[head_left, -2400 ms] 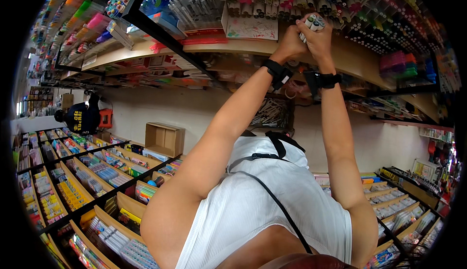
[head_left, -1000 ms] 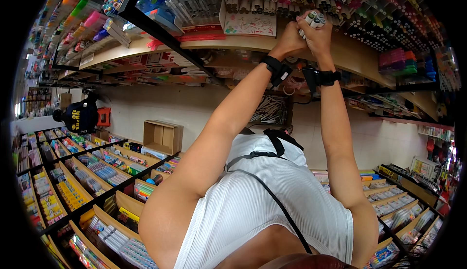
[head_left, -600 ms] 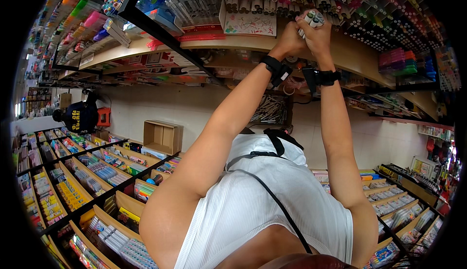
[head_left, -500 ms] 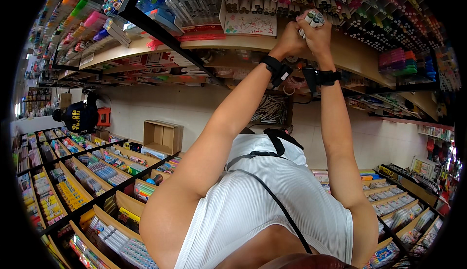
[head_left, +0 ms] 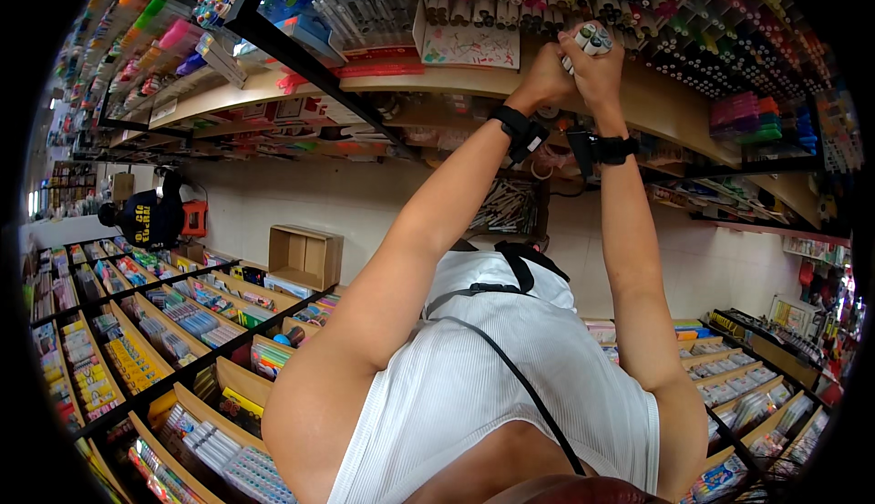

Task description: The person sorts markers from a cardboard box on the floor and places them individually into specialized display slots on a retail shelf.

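Observation:
A bundle of white-barrelled markers (head_left: pixel 592 39) with coloured round ends is held in front of the upper shelf. My right hand (head_left: pixel 602 68) is closed round the bundle, its thumb along the left side. Pressed against it from the left, my left hand (head_left: pixel 547 77) is curled at the same bundle; its fingertips are mostly hidden. Just beyond my hands, rows of markers (head_left: pixel 510 14) lie stacked with their ends facing out. A white paper card with coloured scribbles (head_left: pixel 471 46) hangs at the shelf edge, left of my hands.
A wooden shelf board (head_left: pixel 674 108) runs under my hands. Silver pens (head_left: pixel 365 7) stand in a holder to the left. Below are a crate of loose markers (head_left: pixel 506 205) and an open cardboard box (head_left: pixel 305 258). A person in dark clothes (head_left: pixel 155 217) is at the far left.
Both hands and the bundle have dropped very slightly toward me. The grip on the markers looks the same.

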Available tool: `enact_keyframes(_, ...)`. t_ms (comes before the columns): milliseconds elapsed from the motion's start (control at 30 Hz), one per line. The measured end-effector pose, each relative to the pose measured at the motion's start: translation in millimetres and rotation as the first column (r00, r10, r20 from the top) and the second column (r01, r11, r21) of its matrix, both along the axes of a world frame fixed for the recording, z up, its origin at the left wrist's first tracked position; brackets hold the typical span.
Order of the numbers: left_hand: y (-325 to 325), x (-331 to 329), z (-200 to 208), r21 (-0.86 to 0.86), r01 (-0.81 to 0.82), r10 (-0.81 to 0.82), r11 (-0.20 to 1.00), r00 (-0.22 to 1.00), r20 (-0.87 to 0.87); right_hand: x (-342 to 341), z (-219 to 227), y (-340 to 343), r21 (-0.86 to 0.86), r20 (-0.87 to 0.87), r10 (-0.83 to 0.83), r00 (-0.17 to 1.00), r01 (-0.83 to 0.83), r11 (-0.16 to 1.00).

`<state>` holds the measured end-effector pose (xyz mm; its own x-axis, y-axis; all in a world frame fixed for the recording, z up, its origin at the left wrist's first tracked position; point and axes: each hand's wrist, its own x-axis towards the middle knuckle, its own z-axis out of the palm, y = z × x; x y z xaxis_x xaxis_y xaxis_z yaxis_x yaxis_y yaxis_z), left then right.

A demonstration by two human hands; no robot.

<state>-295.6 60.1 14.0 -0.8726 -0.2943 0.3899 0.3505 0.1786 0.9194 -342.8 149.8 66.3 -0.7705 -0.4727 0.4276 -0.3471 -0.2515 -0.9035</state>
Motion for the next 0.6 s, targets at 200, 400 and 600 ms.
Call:
enact_keyframes(200, -2, -6, -4, -0.044, -0.029, 0.026, 0.999, 0.998, -0.053, 2, 3, 1, 0.054, -0.049, -0.027, 0.998, 0.030, 0.998)
enact_keyframes(400, -4, -1, 5, -0.084, 0.004, -0.023, 0.996, 0.975, -0.222, 7, 4, 3, 0.152, -0.129, -0.026, 0.991, 0.045, 0.987)
enact_keyframes(600, 3, 12, 18, -0.060, -0.016, 0.010, 0.998, 0.995, -0.100, 1, -8, 5, 0.138, -0.102, -0.002, 0.995, 0.017, 0.990)
